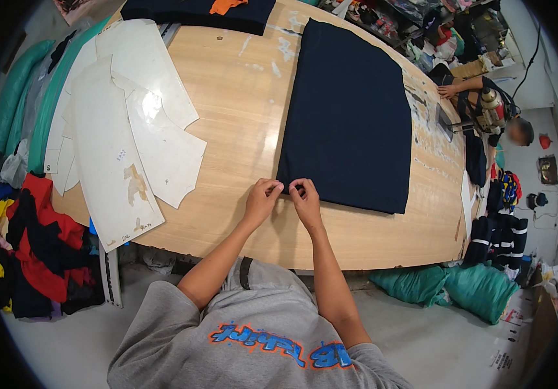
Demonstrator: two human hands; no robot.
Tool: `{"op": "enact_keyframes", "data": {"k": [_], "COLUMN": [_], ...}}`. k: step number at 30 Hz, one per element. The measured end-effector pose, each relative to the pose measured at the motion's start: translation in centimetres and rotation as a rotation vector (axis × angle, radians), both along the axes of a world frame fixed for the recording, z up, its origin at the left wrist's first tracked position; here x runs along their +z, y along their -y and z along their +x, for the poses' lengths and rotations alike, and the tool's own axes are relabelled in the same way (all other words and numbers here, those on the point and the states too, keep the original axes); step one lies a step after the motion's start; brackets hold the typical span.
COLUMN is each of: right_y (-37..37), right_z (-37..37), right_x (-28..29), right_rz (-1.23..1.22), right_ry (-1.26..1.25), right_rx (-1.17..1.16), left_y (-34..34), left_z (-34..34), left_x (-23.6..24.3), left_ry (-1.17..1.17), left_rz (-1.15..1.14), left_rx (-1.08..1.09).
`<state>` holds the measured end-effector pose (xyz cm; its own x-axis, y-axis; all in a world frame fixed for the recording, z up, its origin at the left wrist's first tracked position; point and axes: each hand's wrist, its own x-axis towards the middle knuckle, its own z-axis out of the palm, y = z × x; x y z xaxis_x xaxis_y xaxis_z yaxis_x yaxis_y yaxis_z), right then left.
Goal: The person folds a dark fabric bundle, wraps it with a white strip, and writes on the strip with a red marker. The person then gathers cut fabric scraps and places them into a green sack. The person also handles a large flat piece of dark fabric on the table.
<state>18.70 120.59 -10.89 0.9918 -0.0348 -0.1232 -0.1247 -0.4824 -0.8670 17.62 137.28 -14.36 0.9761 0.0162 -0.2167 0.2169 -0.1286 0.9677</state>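
Note:
A large stack or folded length of dark navy fabric [350, 117] lies flat on the wooden table, its near edge facing me. At its near left corner, my left hand [264, 196] is closed, thumb and fingertips pinched together at the cloth's edge. Close beside it, my right hand [305, 198] pinches the same corner, a small bit of dark cloth showing between the two hands. How many layers the fingers hold cannot be made out.
White pattern templates [104, 149] overlap on the table's left side. More navy fabric [201, 14] with an orange scrap lies at the far edge. A co-worker [486, 110] is at a sewing machine on the right. Green sacks [447, 288] and piled clothes [45, 240] lie beside the table.

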Motion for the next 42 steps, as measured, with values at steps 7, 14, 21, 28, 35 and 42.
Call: {"op": "enact_keyframes", "data": {"k": [7,14,21,28,35,42], "right_y": [-0.1,-0.2,-0.5,-0.3,-0.5,-0.4], "right_z": [0.0,0.0,-0.4,-0.3,-0.1,-0.2], "right_x": [0.7,0.3,-0.6,-0.5,0.1,0.9], "right_rz": [-0.035,-0.045,-0.091,-0.008,-0.037,0.004], "right_ry": [-0.011,0.022,0.073,-0.07,0.037,0.018], "right_rx": [0.029,0.012,-0.028,-0.133,-0.108,-0.009], "left_y": [0.2,0.3,0.0,-0.2,-0.3,0.6], "left_z": [-0.1,-0.2,-0.1,0.0,-0.1,-0.3], "left_x": [-0.9,-0.8,-0.1,0.2,0.3,0.5], "left_ry": [0.01,0.05,0.015,-0.05,-0.026,0.041], "left_rz": [-0.08,-0.06,-0.106,-0.091,-0.105,-0.08], "left_rx": [0.008,0.037,-0.003,-0.045,-0.023,0.007]}}
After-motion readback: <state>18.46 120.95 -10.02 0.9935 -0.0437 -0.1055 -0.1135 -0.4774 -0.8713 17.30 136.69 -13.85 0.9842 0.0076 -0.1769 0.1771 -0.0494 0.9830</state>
